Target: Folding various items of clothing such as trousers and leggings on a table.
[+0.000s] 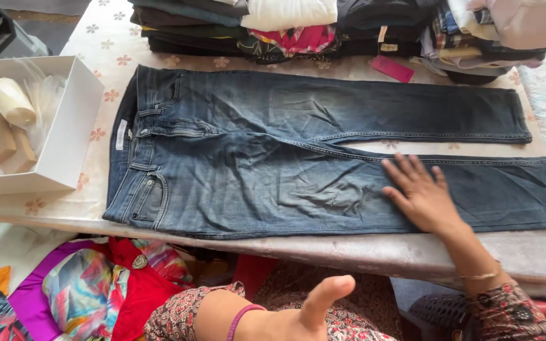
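smoothing jeans (298, 151) flat on counter (349, 249): right hand (421, 196) pressing near leg, fingers spread; left hand (304, 312) hovering, released, empty. judging fold needs both hands.

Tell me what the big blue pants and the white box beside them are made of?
The jeans look like dark blue denim, a thick cotton cloth: there are pale faded patches, creases and stitched seams. The right hand lies flat on one leg. The white box looks like smooth matte cardboard, with thin straight walls and sharp folded corners, though stiff plastic cannot be ruled out.
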